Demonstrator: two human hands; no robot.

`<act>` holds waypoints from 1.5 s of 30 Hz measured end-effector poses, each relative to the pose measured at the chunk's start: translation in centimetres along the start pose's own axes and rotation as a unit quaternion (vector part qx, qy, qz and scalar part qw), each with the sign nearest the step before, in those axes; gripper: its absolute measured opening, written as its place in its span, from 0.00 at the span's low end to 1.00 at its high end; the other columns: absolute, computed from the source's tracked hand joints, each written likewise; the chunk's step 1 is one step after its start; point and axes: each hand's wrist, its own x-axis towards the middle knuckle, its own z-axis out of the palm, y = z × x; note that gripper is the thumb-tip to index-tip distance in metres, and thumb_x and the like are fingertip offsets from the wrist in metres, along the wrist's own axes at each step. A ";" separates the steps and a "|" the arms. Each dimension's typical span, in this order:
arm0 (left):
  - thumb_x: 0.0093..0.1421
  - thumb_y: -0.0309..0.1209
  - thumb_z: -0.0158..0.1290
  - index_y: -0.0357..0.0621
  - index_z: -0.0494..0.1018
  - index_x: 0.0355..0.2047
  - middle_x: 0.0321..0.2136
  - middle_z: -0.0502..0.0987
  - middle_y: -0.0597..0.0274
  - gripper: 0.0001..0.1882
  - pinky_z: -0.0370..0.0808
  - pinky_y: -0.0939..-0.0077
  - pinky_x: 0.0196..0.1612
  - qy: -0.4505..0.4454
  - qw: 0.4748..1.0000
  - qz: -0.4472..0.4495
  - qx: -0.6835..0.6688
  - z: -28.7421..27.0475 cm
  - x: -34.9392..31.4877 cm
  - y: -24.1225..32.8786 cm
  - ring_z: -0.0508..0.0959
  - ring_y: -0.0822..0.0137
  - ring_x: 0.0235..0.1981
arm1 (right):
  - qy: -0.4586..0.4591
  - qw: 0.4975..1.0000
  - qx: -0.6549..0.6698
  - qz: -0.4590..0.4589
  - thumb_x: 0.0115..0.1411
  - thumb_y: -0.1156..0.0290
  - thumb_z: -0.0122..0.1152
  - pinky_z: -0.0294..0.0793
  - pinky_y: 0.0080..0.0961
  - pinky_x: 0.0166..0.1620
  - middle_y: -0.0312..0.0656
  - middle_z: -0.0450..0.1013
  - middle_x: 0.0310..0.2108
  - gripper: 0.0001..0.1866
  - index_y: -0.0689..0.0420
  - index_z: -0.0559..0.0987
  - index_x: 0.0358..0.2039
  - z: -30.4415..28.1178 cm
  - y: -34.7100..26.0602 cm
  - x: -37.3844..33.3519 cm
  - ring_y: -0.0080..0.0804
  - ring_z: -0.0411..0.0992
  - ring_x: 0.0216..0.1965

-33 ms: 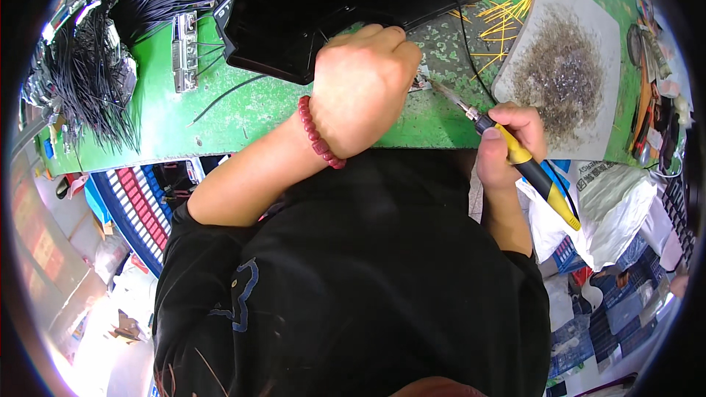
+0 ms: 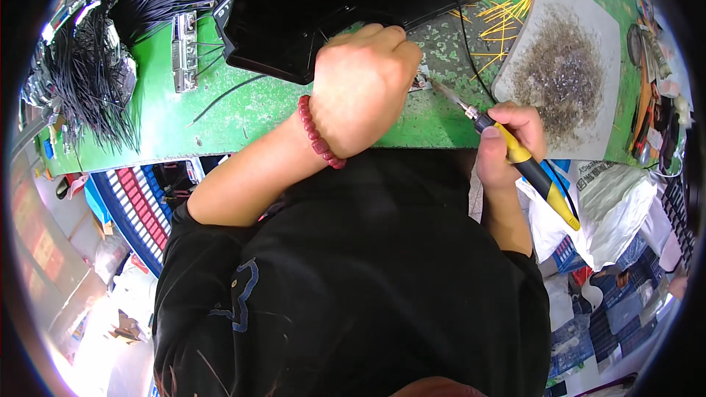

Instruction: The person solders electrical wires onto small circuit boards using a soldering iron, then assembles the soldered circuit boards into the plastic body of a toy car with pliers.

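Note:
My right hand is closed around the yellow and black handle of a soldering iron. Its metal tip points up and left, just right of a small pale part that shows beside my left hand's fingers. My left hand, back upward with a red bead bracelet at the wrist, is curled over the green bench. What its fingers hold is hidden under the hand. Directly beyond lies a large glossy black plastic housing.
Yellow wires lie beside a grey board covered in dark grit. A black cable runs down toward the iron. Black-wired metal parts pile at left, near a single light module. Hand tools lie at far right.
The soldering iron's tip has shifted very slightly away from the small pale part. My left hand looks unmoved.

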 end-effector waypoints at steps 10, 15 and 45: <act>0.47 0.24 0.58 0.44 0.73 0.21 0.23 0.73 0.62 0.04 0.73 0.68 0.30 0.004 1.000 0.006 -0.009 0.0 0.1 -0.1 0.76 0.59 0.28 | 0.035 0.994 0.106 -0.002 0.54 0.69 0.63 0.61 0.18 0.27 0.40 0.69 0.26 0.12 0.64 0.72 0.31 0.3 0.1 -0.3 0.21 0.63 0.24; 0.47 0.24 0.58 0.44 0.73 0.21 0.23 0.73 0.62 0.04 0.74 0.68 0.30 -0.002 1.000 0.004 -0.007 0.0 0.2 0.0 0.76 0.59 0.28 | 0.031 0.996 0.080 0.016 0.54 0.69 0.63 0.62 0.18 0.26 0.39 0.70 0.24 0.12 0.64 0.73 0.31 0.2 0.1 -0.3 0.20 0.63 0.22; 0.47 0.24 0.57 0.45 0.73 0.21 0.22 0.72 0.62 0.04 0.73 0.68 0.30 -0.008 1.000 0.002 -0.003 -0.3 0.4 0.1 0.76 0.59 0.28 | 0.101 0.991 0.076 -0.041 0.56 0.63 0.62 0.67 0.19 0.30 0.45 0.69 0.29 0.19 0.60 0.67 0.41 1.2 -0.2 0.2 0.26 0.67 0.26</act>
